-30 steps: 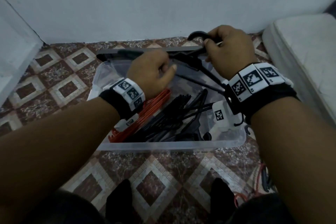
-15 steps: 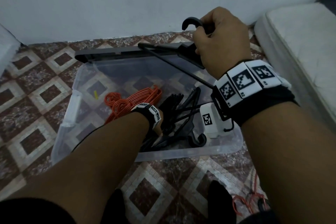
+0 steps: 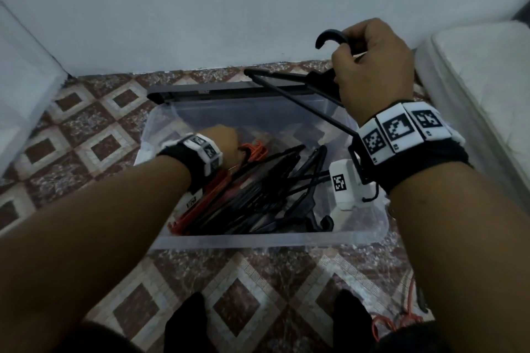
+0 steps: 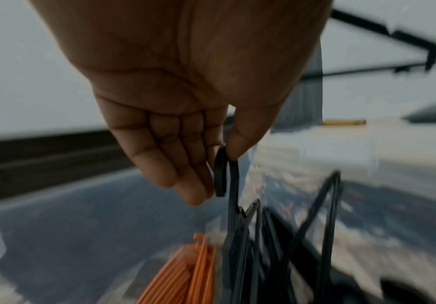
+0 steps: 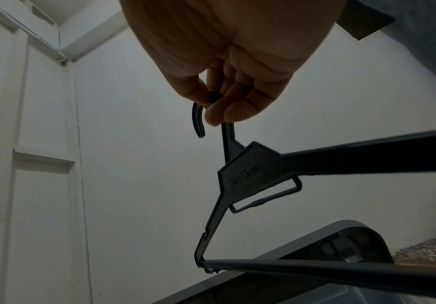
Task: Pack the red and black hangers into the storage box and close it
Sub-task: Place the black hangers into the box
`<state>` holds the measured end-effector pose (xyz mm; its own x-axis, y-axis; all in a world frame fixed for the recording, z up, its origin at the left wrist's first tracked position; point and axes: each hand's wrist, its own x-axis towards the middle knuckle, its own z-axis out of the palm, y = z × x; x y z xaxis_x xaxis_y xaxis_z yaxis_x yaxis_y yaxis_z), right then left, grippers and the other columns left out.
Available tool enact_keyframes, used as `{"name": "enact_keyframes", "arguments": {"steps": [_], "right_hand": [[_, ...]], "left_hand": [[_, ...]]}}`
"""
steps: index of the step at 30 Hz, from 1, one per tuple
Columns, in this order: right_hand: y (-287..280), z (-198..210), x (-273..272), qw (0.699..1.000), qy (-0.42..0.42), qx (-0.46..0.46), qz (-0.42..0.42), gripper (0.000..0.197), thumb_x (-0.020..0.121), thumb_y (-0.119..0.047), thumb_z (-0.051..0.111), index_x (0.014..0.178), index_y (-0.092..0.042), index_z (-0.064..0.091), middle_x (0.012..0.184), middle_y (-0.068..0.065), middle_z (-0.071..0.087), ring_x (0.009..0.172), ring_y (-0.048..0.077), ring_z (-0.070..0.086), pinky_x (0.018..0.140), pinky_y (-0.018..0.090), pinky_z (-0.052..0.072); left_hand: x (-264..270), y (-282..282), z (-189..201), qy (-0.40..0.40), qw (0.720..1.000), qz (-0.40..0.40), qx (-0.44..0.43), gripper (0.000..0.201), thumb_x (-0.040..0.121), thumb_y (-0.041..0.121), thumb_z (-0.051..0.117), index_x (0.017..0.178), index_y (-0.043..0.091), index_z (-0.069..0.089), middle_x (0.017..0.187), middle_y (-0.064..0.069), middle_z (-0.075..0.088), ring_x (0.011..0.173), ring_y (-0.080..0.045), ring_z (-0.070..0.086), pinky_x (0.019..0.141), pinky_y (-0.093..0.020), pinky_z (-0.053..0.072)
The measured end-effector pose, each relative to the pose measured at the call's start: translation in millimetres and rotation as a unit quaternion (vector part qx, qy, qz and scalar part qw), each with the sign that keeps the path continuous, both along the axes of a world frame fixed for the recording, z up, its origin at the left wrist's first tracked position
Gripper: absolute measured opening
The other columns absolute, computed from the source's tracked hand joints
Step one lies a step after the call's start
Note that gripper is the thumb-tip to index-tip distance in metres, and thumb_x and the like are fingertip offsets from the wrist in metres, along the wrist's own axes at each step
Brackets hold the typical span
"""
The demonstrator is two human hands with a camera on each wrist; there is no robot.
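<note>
A clear storage box stands open on the tiled floor, holding a bundle of red hangers and several black hangers. My left hand is down inside the box. In the left wrist view, this left hand pinches the hook of a black hanger between thumb and fingers, beside the red hangers. My right hand grips another black hanger by its hook above the box's far right corner. The right wrist view shows that hanger hanging from the right hand.
The dark grey lid lies behind the box against the white wall; it also shows in the right wrist view as the lid. A white mattress borders the right side. More red hangers lie on the floor at lower right, near my feet.
My left hand let go of the raised black hanger, dropped into the box and moved toward the hangers' hooks, where it now pinches one. The right hand stayed raised with its hanger.
</note>
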<state>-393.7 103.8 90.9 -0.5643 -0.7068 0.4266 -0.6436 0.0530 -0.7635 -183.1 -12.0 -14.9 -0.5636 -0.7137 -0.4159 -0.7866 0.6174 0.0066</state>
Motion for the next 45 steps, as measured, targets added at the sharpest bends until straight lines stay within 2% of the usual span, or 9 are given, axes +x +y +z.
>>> {"name": "enact_keyframes", "arguments": {"steps": [3,8,23,28,31,34,37,40,45], "right_hand": [[2,2,0,1.000,-0.001,0.003,0.016,0.018,0.091,-0.031,0.056,0.105,-0.026,0.066,0.095,-0.006,0.071,0.080,0.015,0.069,0.078,0.038,0.058],[4,5,1,0.999,0.006,0.028,0.034,0.019,0.092,-0.031,0.059,0.107,-0.026,0.070,0.091,-0.004,0.072,0.078,0.018,0.070,0.078,0.041,0.059],[11,-3,38,0.936,0.087,0.231,0.252,0.023,0.094,-0.014,0.057,0.111,-0.022,0.070,0.092,-0.008,0.066,0.080,0.007,0.059,0.061,0.011,0.038],[11,-2,37,0.924,0.001,0.238,0.300,0.029,0.088,-0.015,0.062,0.116,-0.025,0.063,0.100,-0.002,0.071,0.089,0.015,0.068,0.081,0.038,0.056],[9,-4,35,0.931,0.029,0.237,0.275,0.038,0.089,-0.015,0.062,0.125,-0.025,0.059,0.104,-0.001,0.070,0.089,0.015,0.068,0.081,0.036,0.057],[8,-5,27,0.950,0.056,0.212,0.221,0.033,0.091,-0.019,0.057,0.123,-0.029,0.057,0.096,-0.002,0.066,0.075,0.007,0.062,0.059,0.018,0.045],[9,-2,17,0.966,0.017,0.181,0.185,0.024,0.092,-0.022,0.056,0.114,-0.031,0.057,0.093,-0.004,0.065,0.070,0.011,0.063,0.059,0.022,0.046],[10,-1,10,0.974,0.003,0.160,0.163,0.024,0.091,-0.022,0.057,0.114,-0.029,0.060,0.092,-0.004,0.069,0.077,0.016,0.067,0.070,0.030,0.054],[6,-7,-1,0.983,0.018,0.128,0.130,0.023,0.092,-0.023,0.055,0.112,-0.031,0.059,0.087,-0.010,0.064,0.066,0.005,0.060,0.057,0.019,0.047]], "left_hand": [[19,7,46,0.103,0.993,-0.001,-0.060,0.022,0.094,0.032,0.054,0.099,0.012,0.062,0.095,-0.009,0.066,0.078,-0.026,0.052,0.065,-0.030,0.037],[38,35,88,0.243,0.965,-0.007,-0.095,0.019,0.096,0.028,0.056,0.108,0.017,0.066,0.096,-0.002,0.071,0.084,-0.022,0.065,0.073,-0.033,0.051],[10,65,95,0.396,0.907,-0.059,-0.135,0.012,0.091,0.032,0.064,0.096,0.023,0.068,0.083,0.010,0.064,0.073,-0.007,0.056,0.066,-0.023,0.043],[0,67,93,0.442,0.884,-0.043,-0.148,0.011,0.088,0.029,0.065,0.095,0.020,0.067,0.085,0.008,0.066,0.074,-0.007,0.055,0.065,-0.019,0.040],[-4,66,88,0.449,0.883,-0.009,-0.135,0.011,0.088,0.032,0.065,0.094,0.023,0.064,0.074,0.017,0.058,0.065,0.001,0.050,0.059,-0.008,0.033],[-1,57,77,0.365,0.928,0.015,-0.075,0.019,0.091,0.040,0.062,0.086,0.021,0.061,0.073,0.011,0.059,0.064,-0.001,0.051,0.056,-0.018,0.037],[3,53,52,0.142,0.989,-0.027,0.026,0.023,0.093,0.036,0.059,0.090,0.013,0.066,0.088,-0.005,0.068,0.074,-0.019,0.057,0.065,-0.028,0.043],[-6,49,10,-0.012,0.993,-0.047,0.106,0.027,0.090,0.031,0.064,0.101,0.006,0.069,0.100,-0.010,0.069,0.090,-0.026,0.061,0.080,-0.035,0.050],[-35,23,-56,-0.122,0.973,-0.085,0.174,0.044,0.084,0.042,0.073,0.102,0.002,0.070,0.101,-0.015,0.070,0.080,-0.024,0.059,0.077,-0.030,0.049]]}}
